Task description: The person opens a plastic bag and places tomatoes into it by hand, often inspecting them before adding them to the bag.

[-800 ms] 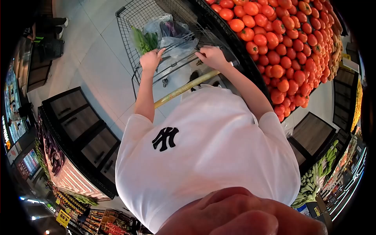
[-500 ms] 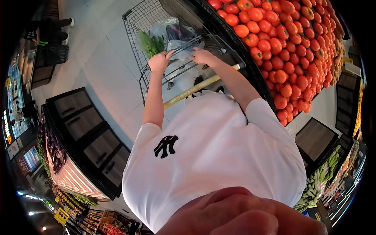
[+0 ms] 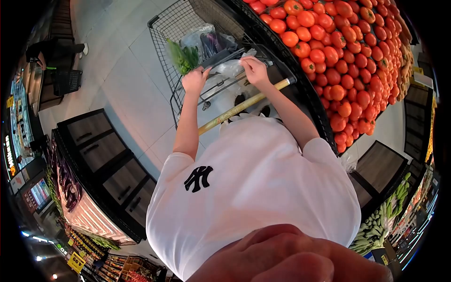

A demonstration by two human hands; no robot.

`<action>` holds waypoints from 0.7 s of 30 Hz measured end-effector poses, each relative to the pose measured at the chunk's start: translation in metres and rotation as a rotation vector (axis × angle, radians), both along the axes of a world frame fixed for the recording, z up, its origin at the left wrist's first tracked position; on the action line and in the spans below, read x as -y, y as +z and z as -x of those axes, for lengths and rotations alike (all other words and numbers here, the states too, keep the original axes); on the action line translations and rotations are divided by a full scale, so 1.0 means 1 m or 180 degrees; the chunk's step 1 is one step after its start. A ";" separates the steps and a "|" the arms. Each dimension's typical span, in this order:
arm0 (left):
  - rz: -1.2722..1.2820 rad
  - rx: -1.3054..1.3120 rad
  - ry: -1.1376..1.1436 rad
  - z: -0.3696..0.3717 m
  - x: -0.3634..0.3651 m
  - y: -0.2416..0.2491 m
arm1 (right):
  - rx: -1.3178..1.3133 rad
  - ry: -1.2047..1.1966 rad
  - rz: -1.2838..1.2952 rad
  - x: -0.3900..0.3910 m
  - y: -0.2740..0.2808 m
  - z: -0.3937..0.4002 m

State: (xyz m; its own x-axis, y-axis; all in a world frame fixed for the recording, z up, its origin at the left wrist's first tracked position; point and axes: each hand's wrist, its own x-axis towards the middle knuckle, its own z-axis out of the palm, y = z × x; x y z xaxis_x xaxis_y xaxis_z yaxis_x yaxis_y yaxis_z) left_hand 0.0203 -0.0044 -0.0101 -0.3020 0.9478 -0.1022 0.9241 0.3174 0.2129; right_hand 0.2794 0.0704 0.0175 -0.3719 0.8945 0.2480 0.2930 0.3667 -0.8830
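Note:
My left hand [image 3: 195, 80] is closed at the near side of the shopping cart [image 3: 162, 47], its thumb and fingers pinched at one end of a clear plastic bag [image 3: 230, 68]. On the other side of that bag, my right hand [image 3: 255, 70] pinches it between thumb and fingers. The bag hangs over the cart's near end, and its opening cannot be made out. Inside the cart lie green leafy vegetables [image 3: 184, 57], close beyond my left hand, and bagged dark purple produce [image 3: 217, 43]. The cart's yellowish handle [image 3: 235, 109] runs between my forearms and my body.
A large slanted display of tomatoes [image 3: 338, 61] borders the cart on the right. To the left stands a wood-fronted produce stand [image 3: 103, 155] with eggplants [image 3: 68, 183]. Farther off at the left, a person [image 3: 47, 49] is beside a dark basket [image 3: 67, 82].
My right hand has risen slightly and moved right, turning with its fingers pinched on the bag. My left hand has shifted a little right and nearer. The distant person has bent or moved.

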 end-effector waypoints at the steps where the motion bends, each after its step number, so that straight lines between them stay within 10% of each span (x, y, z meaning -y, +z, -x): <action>1: -0.0236 0.0062 -0.0029 -0.004 0.004 0.001 | -0.0276 -0.0217 0.0208 0.016 0.015 -0.014; 7: -0.1238 0.0170 -0.0527 -0.038 0.053 -0.021 | -0.1332 -0.1548 0.0683 0.102 0.049 -0.142; 14: 0.0632 0.1062 -0.0272 -0.045 0.044 -0.007 | -0.1282 -0.2553 0.0916 0.137 0.036 -0.174; 21: 0.0875 0.1186 -0.0720 -0.052 0.020 0.022 | -0.1315 -0.2586 0.0973 0.120 0.051 -0.192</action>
